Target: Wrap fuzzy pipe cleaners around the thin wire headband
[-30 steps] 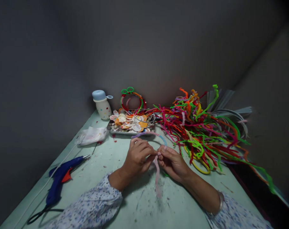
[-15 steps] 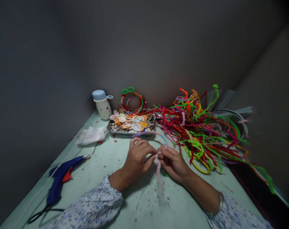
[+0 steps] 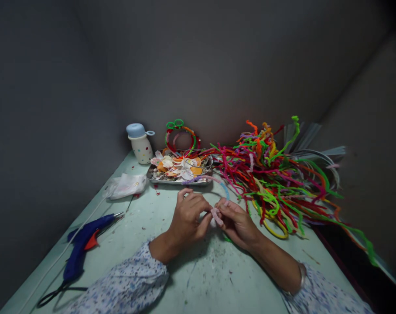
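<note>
Head view, angled down onto a pale green counter flecked with scraps and spatters. Left hand curled inward, thumb and fingers pinching a short fuzzy pink pipe cleaner at the middle of the counter. Right hand just beside it, fingertips pinching the same pink piece from the other side; neither hand spread, the two almost meeting around the pink fuzz. Rising from between the hands, a curved lilac-and-blue pipe cleaner, arching up and to the left along the near rim of a metal tray, heaped with seashells and cut orange and white pieces. Behind the tray, a green and red pipe-cleaner hoop propped upright near the wall. Further left, a white spotted bottle with a pale blue cap and a crumpled white plastic bag. Lower left, a blue hot glue gun lying on its side, its cord trailing along the counter. Right of the hands, a big tangled heap of multicoloured pipe cleaners, with a yellow ring at its near edge. Floral-print sleeves on both arms, a metal bangle on the right wrist.
</note>
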`<control>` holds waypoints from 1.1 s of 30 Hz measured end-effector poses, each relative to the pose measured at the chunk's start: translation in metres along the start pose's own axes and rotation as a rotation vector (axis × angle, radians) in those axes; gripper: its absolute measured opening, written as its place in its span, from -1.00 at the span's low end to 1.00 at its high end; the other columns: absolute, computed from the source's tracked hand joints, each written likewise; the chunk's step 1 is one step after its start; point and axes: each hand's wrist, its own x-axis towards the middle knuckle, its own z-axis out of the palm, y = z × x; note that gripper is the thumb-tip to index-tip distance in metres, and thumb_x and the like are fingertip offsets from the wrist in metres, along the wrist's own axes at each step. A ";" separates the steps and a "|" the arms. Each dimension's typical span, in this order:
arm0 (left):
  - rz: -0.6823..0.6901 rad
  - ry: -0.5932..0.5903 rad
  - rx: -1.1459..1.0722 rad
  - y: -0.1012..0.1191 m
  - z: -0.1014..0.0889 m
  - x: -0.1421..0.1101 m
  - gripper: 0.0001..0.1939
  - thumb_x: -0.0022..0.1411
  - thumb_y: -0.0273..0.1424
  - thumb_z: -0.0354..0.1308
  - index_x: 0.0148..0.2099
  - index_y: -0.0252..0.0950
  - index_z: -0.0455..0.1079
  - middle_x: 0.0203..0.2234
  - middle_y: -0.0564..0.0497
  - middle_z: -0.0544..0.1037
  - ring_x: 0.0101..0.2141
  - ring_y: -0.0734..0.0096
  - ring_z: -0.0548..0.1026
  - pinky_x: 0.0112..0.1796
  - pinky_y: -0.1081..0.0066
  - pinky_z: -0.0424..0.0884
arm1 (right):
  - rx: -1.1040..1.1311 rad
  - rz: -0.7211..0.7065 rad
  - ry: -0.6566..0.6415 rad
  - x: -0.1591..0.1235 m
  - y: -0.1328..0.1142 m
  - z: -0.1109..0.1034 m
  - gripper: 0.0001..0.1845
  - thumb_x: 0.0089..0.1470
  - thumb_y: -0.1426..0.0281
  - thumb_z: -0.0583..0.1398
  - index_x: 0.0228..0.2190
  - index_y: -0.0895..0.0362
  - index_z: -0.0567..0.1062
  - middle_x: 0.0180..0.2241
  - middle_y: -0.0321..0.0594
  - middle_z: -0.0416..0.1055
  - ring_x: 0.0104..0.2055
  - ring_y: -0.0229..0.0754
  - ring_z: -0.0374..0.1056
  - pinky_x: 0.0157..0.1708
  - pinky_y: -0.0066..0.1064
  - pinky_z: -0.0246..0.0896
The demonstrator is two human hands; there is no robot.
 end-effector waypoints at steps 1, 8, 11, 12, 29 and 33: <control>-0.004 0.000 0.000 0.000 0.000 0.000 -0.93 0.19 -0.45 0.06 -0.35 -0.27 0.35 -0.47 0.06 0.48 -0.32 0.38 0.40 0.00 0.16 0.09 | -0.010 -0.001 -0.003 0.000 0.000 0.000 -0.84 0.04 0.38 0.26 -0.50 0.18 0.43 -0.58 -0.32 0.33 -0.59 -0.42 0.21 -0.61 -0.64 0.09; -0.025 -0.018 -0.004 0.001 0.000 0.002 -0.89 0.22 -0.46 0.03 -0.34 -0.25 0.36 -0.46 0.06 0.49 -0.30 0.36 0.41 0.00 0.15 0.08 | -0.009 -0.015 0.014 0.000 -0.002 0.002 -0.84 0.03 0.37 0.27 -0.50 0.18 0.43 -0.57 -0.32 0.34 -0.57 -0.42 0.23 -0.58 -0.64 0.11; -0.010 0.002 0.006 0.001 0.000 0.002 -0.90 0.23 -0.44 0.04 -0.33 -0.26 0.36 -0.46 0.06 0.49 -0.31 0.37 0.41 -0.01 0.16 0.09 | -0.020 -0.009 0.031 -0.001 -0.002 0.003 -0.82 0.00 0.36 0.29 -0.50 0.18 0.43 -0.56 -0.33 0.34 -0.58 -0.41 0.22 -0.59 -0.62 0.11; -0.007 0.004 0.010 0.001 0.000 0.002 -0.90 0.23 -0.44 0.04 -0.33 -0.26 0.36 -0.46 0.07 0.49 -0.31 0.38 0.41 -0.01 0.16 0.09 | -0.025 -0.005 0.036 -0.001 -0.002 0.003 -0.82 -0.01 0.36 0.30 -0.50 0.17 0.42 -0.55 -0.33 0.35 -0.57 -0.41 0.22 -0.59 -0.62 0.11; -0.027 -0.039 0.052 0.001 0.001 0.002 -0.92 0.21 -0.47 0.06 -0.24 -0.24 0.36 -0.37 0.04 0.53 -0.19 0.30 0.40 0.05 0.12 0.02 | -0.020 -0.053 0.045 0.000 0.000 0.001 -0.83 0.02 0.35 0.27 -0.50 0.16 0.43 -0.56 -0.32 0.34 -0.53 -0.38 0.22 -0.53 -0.59 0.12; -0.020 -0.017 0.053 0.001 0.001 0.001 -0.91 0.23 -0.47 0.04 -0.28 -0.23 0.36 -0.43 0.06 0.51 -0.25 0.33 0.42 0.04 0.12 0.04 | -0.032 -0.037 0.050 0.000 -0.001 0.002 -0.82 0.01 0.34 0.28 -0.50 0.16 0.42 -0.54 -0.32 0.34 -0.53 -0.39 0.22 -0.53 -0.59 0.12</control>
